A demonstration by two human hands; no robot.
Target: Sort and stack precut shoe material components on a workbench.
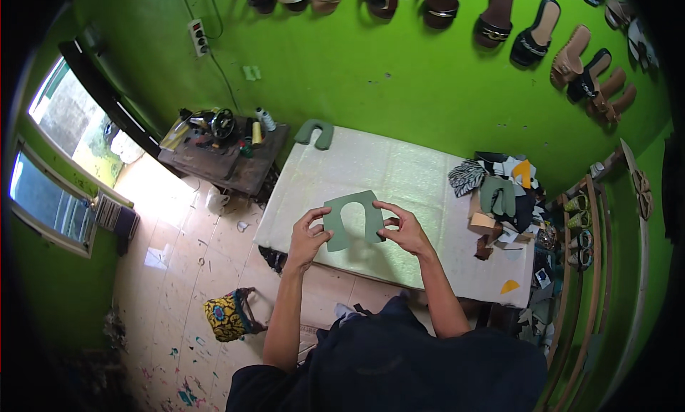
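Between my two hands, above the white-covered table point(421, 176), is a flat green U-shaped piece point(334, 225). Its rounded cutout opens toward me. My left hand point(307, 242) pinches the left side, thumb below and fingers above. At the right edge my right hand point(407, 234) grips it between thumb and fingers. Another green U-shaped piece point(324, 138) lies at the table's far left corner. More green material of similar shape point(508, 198) rests on the scrap heap at the table's right end.
The heap of scraps point(481, 223) holds black, white, brown and zebra-patterned bits; a yellow scrap point(509, 286) lies nearer. A sewing machine point(222, 124) stands on a dark table point(242, 171) at left. A patterned stool point(227, 318) is on the floor. Sandals point(494, 30) hang on the green wall; a wooden rack point(591, 283) stands right.
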